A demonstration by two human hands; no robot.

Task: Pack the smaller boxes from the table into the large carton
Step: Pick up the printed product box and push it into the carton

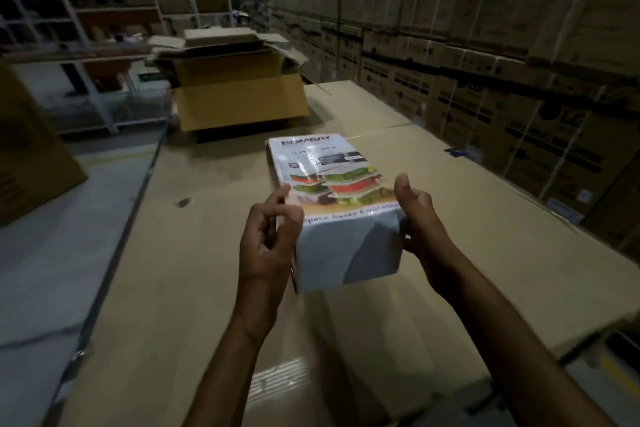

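We see a glossy printed film on the small box (332, 180), its top catching glare, its white end face smooth. The tabletop (194, 270) is matt brown cardboard, lightly scuffed. The large carton (242, 100) is the same matt board, as are the stacked cartons (485, 28), printed black.

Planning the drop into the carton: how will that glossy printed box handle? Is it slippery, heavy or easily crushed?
Probably a bit slippery: the printed box has a shiny wrap that shows glare. Likely light for its size, as the left hand and right hand hold it by its near end alone. Its edges look straight, so it is probably fairly stiff.
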